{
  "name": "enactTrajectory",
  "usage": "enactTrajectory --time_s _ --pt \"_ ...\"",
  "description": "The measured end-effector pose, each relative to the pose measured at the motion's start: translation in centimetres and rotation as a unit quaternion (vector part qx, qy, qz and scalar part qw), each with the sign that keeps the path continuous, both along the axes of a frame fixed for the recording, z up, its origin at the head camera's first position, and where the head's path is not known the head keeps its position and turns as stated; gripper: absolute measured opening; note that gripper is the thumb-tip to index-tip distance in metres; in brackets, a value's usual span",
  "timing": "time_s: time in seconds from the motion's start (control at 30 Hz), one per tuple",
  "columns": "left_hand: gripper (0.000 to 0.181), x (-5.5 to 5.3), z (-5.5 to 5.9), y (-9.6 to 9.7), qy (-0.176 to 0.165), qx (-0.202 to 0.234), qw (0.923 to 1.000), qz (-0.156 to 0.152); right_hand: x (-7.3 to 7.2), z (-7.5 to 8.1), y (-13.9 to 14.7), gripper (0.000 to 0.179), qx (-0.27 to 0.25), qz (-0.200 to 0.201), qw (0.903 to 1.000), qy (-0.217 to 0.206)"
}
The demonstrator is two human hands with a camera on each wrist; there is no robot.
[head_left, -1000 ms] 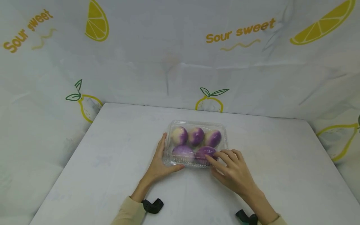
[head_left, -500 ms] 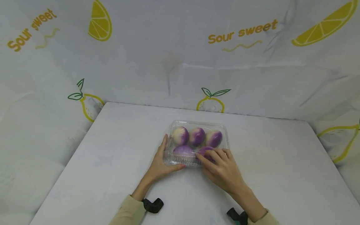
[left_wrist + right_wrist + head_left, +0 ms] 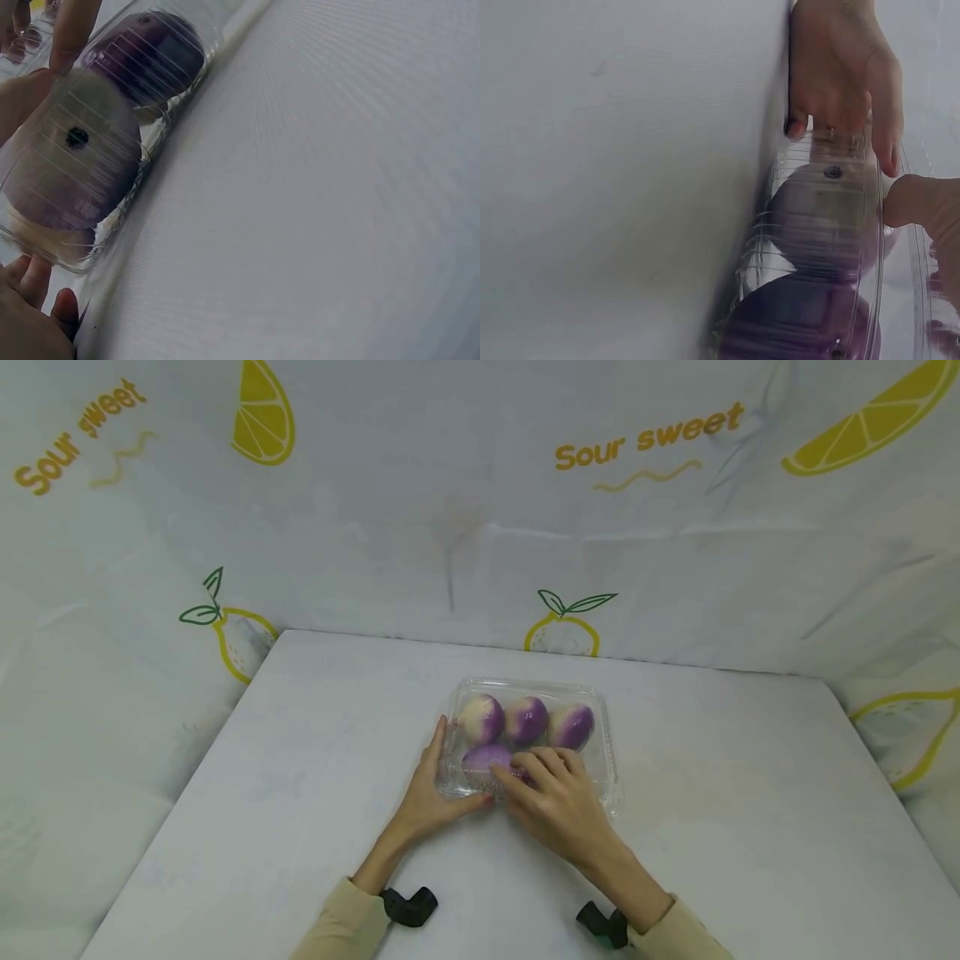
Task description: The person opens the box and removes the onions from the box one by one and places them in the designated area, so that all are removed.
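Observation:
A clear plastic clamshell box [image 3: 604, 760] lies on the white table, its lid over several round purple-and-cream turnips [image 3: 481, 718]. My left hand [image 3: 422, 797] rests against the box's left end, fingers straight along that side and thumb reaching across the front corner. At the front rim, my right hand [image 3: 562, 810] has its fingers bent over the lid edge, pinching it with the thumb. In the right wrist view the right thumb [image 3: 911, 201] meets the lid rim. Most of the front right turnip is hidden behind the right hand.
The white table [image 3: 750, 793] spreads out around the box. Behind it hangs a pale cloth backdrop [image 3: 420, 485] printed with lemons and lettering. Each wrist carries a black mount, the left one [image 3: 411, 907] near the sleeve.
My right hand has slid leftward along the front rim of the box, from its right part to near the middle. The left hand and the box have stayed almost in place.

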State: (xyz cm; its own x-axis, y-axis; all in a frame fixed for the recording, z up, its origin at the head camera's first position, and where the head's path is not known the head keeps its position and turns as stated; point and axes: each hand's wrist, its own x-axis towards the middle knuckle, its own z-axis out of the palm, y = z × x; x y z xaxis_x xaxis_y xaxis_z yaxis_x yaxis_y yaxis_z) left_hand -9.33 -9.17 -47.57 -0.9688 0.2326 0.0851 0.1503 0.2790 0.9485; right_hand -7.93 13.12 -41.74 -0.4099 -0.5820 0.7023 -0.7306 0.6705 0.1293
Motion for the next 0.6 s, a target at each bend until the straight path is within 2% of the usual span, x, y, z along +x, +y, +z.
enactTrajectory --time_s 0.3,0.6 --pt "0.125 0.0 -0.1 0.1 0.024 0.001 0.9997 -0.002 -0.3 0.1 -1.0 0.045 0.018 -0.002 0.9998 0.004" --pt "0.118 0.2 -0.3 0.1 0.003 0.011 0.9999 -0.008 -0.8 0.5 -1.5 0.043 0.042 0.008 0.9988 0.025"
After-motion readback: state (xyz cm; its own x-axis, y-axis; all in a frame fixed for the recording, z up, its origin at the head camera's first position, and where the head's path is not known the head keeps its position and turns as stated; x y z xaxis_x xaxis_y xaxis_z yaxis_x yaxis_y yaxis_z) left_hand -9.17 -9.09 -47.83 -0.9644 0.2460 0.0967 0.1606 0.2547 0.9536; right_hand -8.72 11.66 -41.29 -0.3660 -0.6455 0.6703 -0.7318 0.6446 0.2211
